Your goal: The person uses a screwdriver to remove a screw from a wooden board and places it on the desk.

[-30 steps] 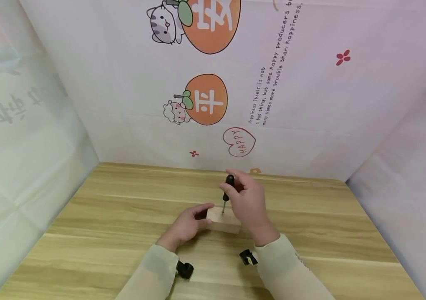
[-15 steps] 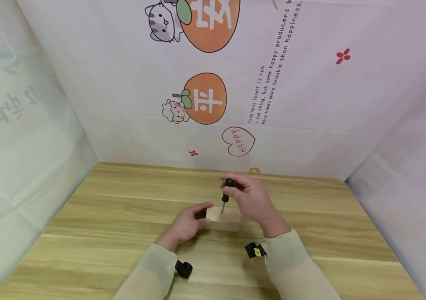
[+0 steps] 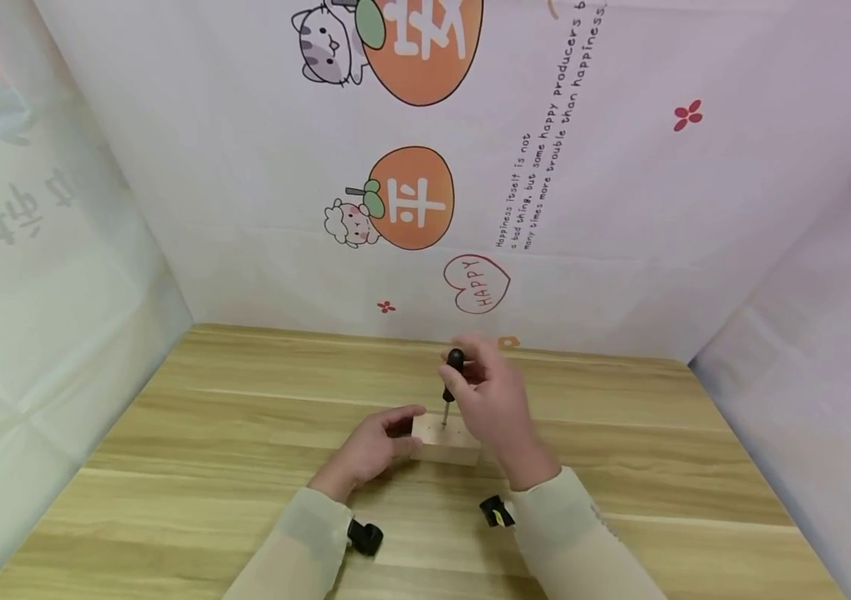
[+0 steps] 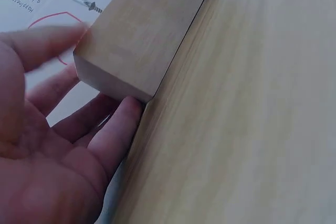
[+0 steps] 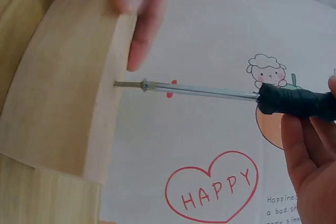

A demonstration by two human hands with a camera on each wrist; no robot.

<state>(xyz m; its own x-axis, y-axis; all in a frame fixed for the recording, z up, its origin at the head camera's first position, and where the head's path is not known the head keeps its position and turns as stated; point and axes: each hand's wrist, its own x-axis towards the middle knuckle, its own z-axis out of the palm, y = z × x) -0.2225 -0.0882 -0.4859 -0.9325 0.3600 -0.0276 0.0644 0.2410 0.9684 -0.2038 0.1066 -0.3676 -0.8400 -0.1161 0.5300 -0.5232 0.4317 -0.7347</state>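
A pale wooden block point(image 3: 446, 453) lies on the table near the middle of the head view. My left hand point(image 3: 371, 450) holds its left end, thumb at the near side and fingers at the end and far side. A screwdriver point(image 5: 296, 99) with a black handle and metal shaft stands almost upright over the block, gripped at the handle by the fingers and thumb of my right hand point(image 3: 496, 408). Its tip meets the head of a screw point(image 5: 129, 84), whose point is in the block's top face. Part of the screw's threaded shank shows above the wood.
The wood-grain table point(image 3: 245, 433) runs back to a printed white cloth point(image 3: 605, 250) hung behind it. More cloth point(image 3: 57, 292) closes in the left side, and the right side too. A black wrist camera point(image 3: 366, 538) sits at the left sleeve.
My right hand and wrist swung right, then back left around the screwdriver handle, which stays in nearly the same spot. The left hand and the block have hardly moved.
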